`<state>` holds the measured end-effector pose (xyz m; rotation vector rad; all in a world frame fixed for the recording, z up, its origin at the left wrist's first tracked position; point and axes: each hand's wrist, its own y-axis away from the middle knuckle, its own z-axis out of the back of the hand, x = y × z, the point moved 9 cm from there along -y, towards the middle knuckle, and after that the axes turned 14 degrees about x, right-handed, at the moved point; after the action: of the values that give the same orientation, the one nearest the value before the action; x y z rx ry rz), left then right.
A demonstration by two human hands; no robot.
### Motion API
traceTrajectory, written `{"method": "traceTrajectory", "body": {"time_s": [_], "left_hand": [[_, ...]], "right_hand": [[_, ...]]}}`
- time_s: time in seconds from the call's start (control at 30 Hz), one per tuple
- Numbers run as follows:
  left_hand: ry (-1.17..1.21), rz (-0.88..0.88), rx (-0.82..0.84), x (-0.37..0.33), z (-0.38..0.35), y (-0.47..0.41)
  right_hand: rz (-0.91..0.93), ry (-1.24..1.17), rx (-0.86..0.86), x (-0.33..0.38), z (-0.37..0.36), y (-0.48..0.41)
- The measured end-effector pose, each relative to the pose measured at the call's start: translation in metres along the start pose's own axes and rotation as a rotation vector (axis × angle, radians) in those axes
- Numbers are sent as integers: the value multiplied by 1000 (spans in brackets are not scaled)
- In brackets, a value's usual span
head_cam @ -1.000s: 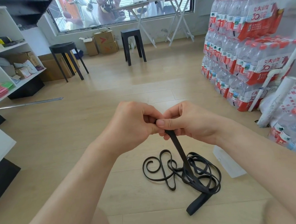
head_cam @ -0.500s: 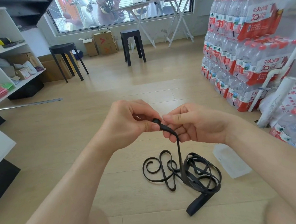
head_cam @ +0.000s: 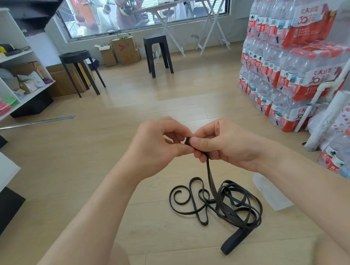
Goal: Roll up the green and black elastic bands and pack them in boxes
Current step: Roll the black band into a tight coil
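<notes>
A long black elastic band [head_cam: 220, 203] lies in loose tangled loops on the wooden floor, one strand rising straight up to my hands. My left hand [head_cam: 158, 145] and my right hand [head_cam: 221, 144] meet above the pile, and both pinch the band's top end, which shows as a small tight black roll between the fingertips. A flat clear plastic box or bag [head_cam: 270, 192] lies on the floor just right of the pile. No green band is visible.
Stacked packs of bottled water [head_cam: 287, 55] fill the right side, with white pipes [head_cam: 329, 116] leaning against them. Two black stools [head_cam: 79, 72] stand further back by cardboard boxes [head_cam: 125, 49]. A white shelf unit [head_cam: 9, 80] is at the left, and a metal strip [head_cam: 35, 122] lies on the floor.
My fingers have closed together again on the band's end, and it has gone from a short open curl to a small tight roll. The pile on the floor has barely shifted.
</notes>
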<state>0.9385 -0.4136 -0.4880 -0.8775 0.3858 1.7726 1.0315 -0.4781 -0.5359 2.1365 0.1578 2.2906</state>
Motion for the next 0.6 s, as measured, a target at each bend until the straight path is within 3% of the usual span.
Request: {"method": "traceTrajectory", "body": {"time_s": [0.1, 0.2, 0.37, 0.6], "left_hand": [[292, 10, 106, 9, -10, 0], [351, -29, 121, 4, -13, 0], [125, -26, -36, -3, 5, 0], [-181, -63, -101, -16, 5, 3]], "right_hand": [[39, -68, 53, 2, -1, 2], [49, -107, 91, 2, -4, 3], [-64, -146, 171, -2, -7, 6], [-100, 2, -27, -3, 1, 3]]}}
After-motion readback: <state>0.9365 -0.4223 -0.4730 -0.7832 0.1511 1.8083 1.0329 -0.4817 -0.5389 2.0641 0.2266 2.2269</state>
